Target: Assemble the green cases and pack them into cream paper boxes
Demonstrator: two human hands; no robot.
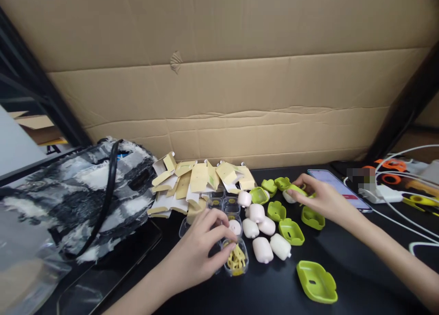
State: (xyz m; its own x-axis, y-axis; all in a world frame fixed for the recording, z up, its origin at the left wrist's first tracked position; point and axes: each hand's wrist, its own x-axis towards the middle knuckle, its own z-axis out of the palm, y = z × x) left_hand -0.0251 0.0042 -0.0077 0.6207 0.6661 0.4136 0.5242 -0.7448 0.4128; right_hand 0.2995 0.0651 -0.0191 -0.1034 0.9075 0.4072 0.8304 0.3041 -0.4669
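Item, clear plastic case: lies on the black table near its front edge, holding small yellow clips, at the front of a cluster of like cases; your left hand rests over it, fingers curled narrow with thumb and forefinger pinching at its rim; judge it light, thin-walled and slippery, likely to skid or flex; take it by the two long sides, low down. Item, green shell: held in your right hand, fingers closed around it over a pale piece, just beside the phone; judge it stiff, featherweight moulded plastic; grip the outer edges, not the hollow. Also present: more green shells and pale pink bodies lying loose between your hands; folded card inserts heaped behind; a furry bag at left.
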